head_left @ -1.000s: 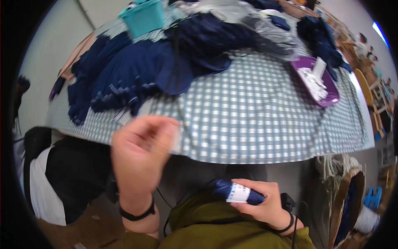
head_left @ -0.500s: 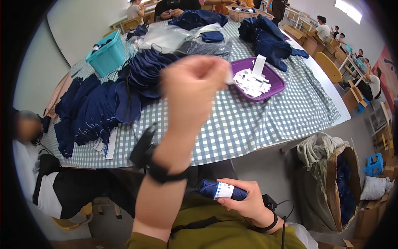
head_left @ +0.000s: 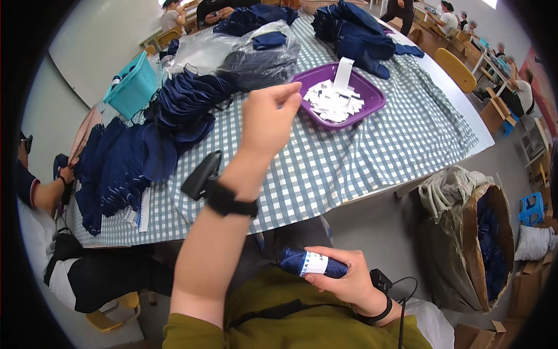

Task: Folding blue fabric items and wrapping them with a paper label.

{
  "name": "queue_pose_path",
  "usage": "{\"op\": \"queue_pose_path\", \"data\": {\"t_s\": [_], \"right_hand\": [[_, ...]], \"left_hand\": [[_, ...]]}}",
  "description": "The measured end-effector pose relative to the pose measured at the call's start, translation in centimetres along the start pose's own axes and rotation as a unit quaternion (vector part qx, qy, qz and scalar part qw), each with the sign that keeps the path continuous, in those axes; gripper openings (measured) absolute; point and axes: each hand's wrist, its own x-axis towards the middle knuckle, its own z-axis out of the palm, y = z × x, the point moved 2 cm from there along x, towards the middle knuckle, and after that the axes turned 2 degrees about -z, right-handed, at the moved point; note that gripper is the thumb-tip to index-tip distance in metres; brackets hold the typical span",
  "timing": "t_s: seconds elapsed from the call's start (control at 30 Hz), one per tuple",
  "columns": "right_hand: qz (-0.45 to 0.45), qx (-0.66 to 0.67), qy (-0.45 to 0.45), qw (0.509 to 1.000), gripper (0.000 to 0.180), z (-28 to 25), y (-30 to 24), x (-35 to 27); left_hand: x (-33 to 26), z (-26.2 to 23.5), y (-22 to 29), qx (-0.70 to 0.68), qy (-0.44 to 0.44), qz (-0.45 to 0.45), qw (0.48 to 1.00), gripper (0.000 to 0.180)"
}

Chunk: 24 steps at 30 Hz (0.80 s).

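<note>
My right hand is wrapped round a small navy fabric roll with a white paper band about its middle, held low in front of my body. My left hand is stretched out over the table, thumb and forefinger close together in a pinch at the left rim of a purple plastic basket. Whether anything small is between those fingertips I cannot make out. Many white paper slips lie heaped in the basket, and one long white strip stands up from it.
A checked cloth covers the table. Stacked navy fabric pieces lie on the left, near a turquoise bin. Clear plastic bags and more navy fabric are farther back. A large sack-lined carton stands right; a co-worker's arm reaches in left.
My left hand has dropped lower and come beside the purple basket; the white bit at its blurred fingertips no longer shows. My right hand keeps the roll. The view has shifted slightly.
</note>
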Motion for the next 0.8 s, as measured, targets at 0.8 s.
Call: {"op": "queue_pose_path", "data": {"t_s": [0.8], "right_hand": [[-0.046, -0.026, -0.137, 0.989, 0.043, 6.9, 0.7, 3.3]], "left_hand": [[-23.3, -12.7, 3.3, 0.022, -0.122, -0.027, 0.992, 0.021]]}}
